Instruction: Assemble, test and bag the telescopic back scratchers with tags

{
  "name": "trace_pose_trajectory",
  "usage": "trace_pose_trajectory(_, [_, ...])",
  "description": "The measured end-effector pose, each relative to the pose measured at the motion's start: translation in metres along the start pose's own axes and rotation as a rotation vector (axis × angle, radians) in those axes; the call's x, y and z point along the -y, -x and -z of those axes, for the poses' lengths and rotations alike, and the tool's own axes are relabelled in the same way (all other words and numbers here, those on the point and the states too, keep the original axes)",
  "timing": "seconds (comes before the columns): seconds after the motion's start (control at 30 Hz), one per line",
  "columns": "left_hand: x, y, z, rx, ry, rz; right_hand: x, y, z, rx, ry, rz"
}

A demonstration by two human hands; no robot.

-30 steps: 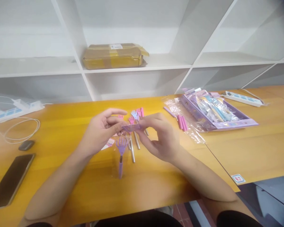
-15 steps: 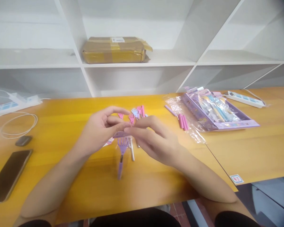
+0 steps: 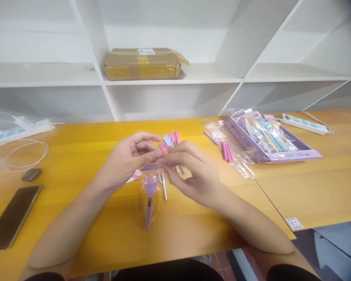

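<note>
A clear bag [image 3: 155, 203] hangs from my hands over the table, with a purple hand-shaped back scratcher [image 3: 149, 188] upright inside it. Along its top runs a purple card strip [image 3: 150, 167]. My left hand [image 3: 124, 162] pinches the bag's top between thumb and fingers, the other fingers curled. Close against it, my right hand [image 3: 195, 171] has its fingertips closed at the same top edge; my fingers partly hide the grip. Behind lie pink back scratcher heads [image 3: 163, 147], a light blue head [image 3: 167, 140] and metal rods [image 3: 164, 189].
To the right, a purple display box [image 3: 269, 155] holds bagged back scratchers, beside pink handles [image 3: 227, 152] on clear plastic wrap. Power strips [image 3: 305, 124] stand at both sides. A phone [image 3: 13, 218] and a cable lie left. A taped carton [image 3: 143, 66] sits on the shelf.
My right hand's fingers have shifted slightly along the bag's top, its thumb dropping lower. The bag hangs a little lower, and the view has shifted slightly.
</note>
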State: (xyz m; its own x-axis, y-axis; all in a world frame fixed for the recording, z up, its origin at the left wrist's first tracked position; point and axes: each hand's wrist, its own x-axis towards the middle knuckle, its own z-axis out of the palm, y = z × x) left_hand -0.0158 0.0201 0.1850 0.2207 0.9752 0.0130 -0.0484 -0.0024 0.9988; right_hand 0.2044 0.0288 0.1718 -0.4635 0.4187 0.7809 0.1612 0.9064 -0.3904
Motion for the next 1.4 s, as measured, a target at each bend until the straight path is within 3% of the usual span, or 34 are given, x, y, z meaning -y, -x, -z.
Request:
trace_pose_trajectory(0.3, [-0.004, -0.002, 0.011, 0.071, -0.02, -0.07, -0.009, -0.002, 0.003, -0.143, -0.046, -0.1])
trace_pose_trajectory(0.43, [-0.004, -0.003, 0.014, 0.046, -0.024, -0.075, -0.011, 0.0, 0.003, -0.169, -0.073, -0.159])
trace_pose_trajectory(0.6, [-0.005, -0.004, 0.008, -0.006, 0.047, -0.088, -0.014, 0.002, 0.004, -0.115, -0.145, -0.214])
trace_pose_trajectory(0.7, [-0.006, -0.005, 0.006, -0.032, 0.076, -0.089, -0.012, 0.0, 0.008, -0.075, -0.07, -0.185])
trace_pose_trajectory(0.97, [-0.006, -0.008, 0.008, 0.075, 0.246, 0.003, -0.007, -0.004, 0.014, 0.001, 0.113, -0.006])
trace_pose_trajectory(1.4, [-0.004, -0.005, 0.0, 0.051, 0.259, -0.003, -0.011, 0.001, 0.009, 0.109, 0.131, 0.031])
